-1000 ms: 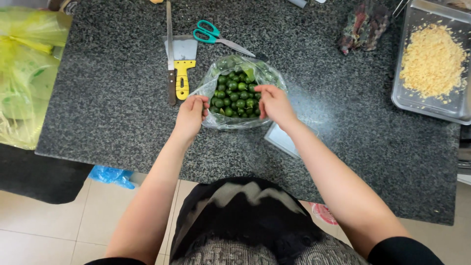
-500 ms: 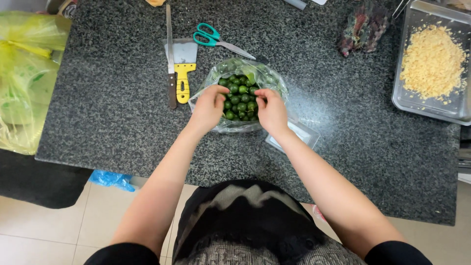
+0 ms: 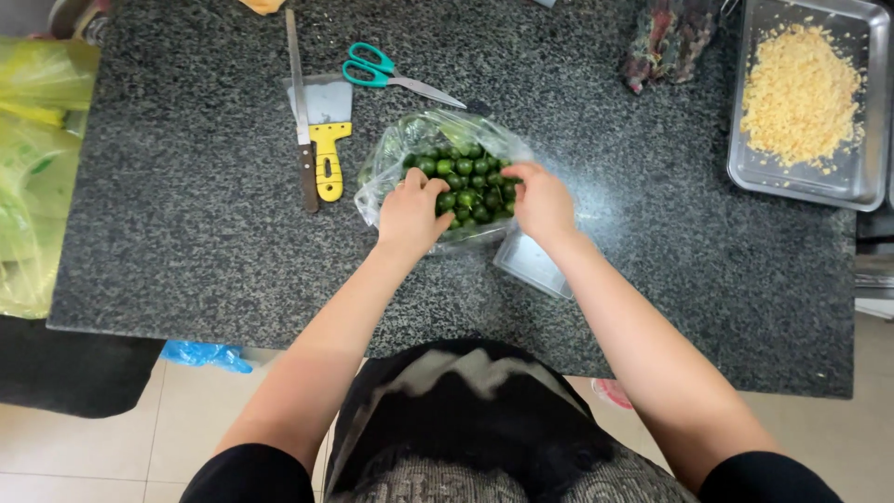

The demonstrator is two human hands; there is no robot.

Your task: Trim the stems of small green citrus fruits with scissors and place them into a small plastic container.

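On the speckled bench (image 3: 186, 242), the left hand (image 3: 411, 212) and right hand (image 3: 542, 200) each pinch the near rim of a clear bag (image 3: 410, 144) of small green fruits (image 3: 466, 182). Farther left lie a cleaver (image 3: 324, 130), knife (image 3: 300, 112) and scissors (image 3: 382, 70).

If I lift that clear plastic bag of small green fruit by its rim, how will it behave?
The clear plastic bag looks thin and crinkled, so it will probably sag rather than hold shape. The small round green fruits fill it, so it is likely heavy for its size, and they may roll out through the open top, where both hands rest.
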